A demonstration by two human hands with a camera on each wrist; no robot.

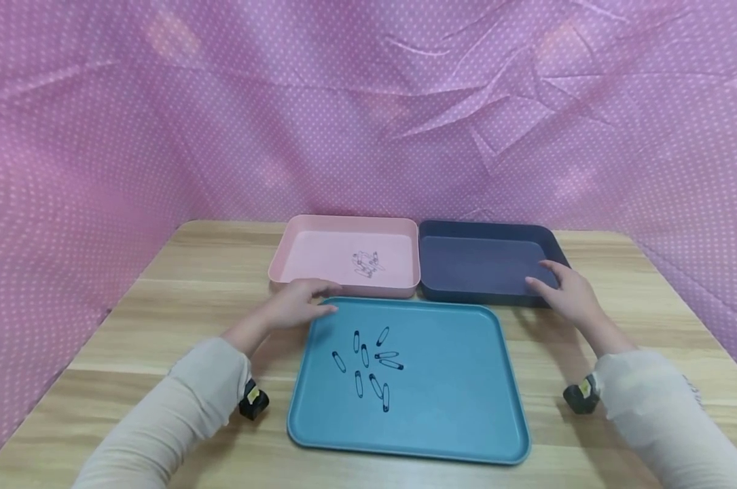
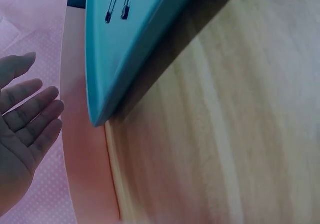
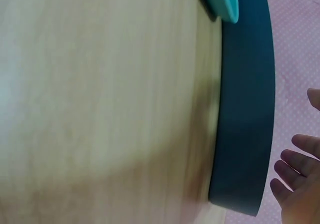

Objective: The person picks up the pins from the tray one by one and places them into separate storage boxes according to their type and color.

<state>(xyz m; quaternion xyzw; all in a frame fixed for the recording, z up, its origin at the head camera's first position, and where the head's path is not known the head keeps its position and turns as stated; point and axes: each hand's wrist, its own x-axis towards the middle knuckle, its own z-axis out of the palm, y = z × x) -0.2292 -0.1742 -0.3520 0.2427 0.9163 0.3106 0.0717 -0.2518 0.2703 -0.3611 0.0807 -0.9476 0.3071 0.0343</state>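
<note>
I record the blue tray (image 1: pixel 450 380) as smooth moulded plastic with a soft sheen. The pink tray (image 1: pixel 316 252) and navy tray (image 1: pixel 475 261) look to me like smooth, matt plastic. The safety pins (image 1: pixel 357 374) appear to be thin metal wire. I find the tabletop (image 1: pixel 166 292) wood-grained, smooth, faintly glossy. The backdrop (image 1: pixel 356 149) is creased cloth; the sleeves (image 1: pixel 181 394) are matt, wrinkled fabric.

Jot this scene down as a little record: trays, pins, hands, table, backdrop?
blue tray: foreground; nine safety pins lie on it, mostly leftward
pink tray: behind, left; holds a small cluster of what look like pins
navy tray: right of the pink one
left hand: by blue tray's far left corner, holding nothing
right hand: over navy tray's near right corner, holding nothing
table: light wood
backdrop: pink dotted cloth
</note>
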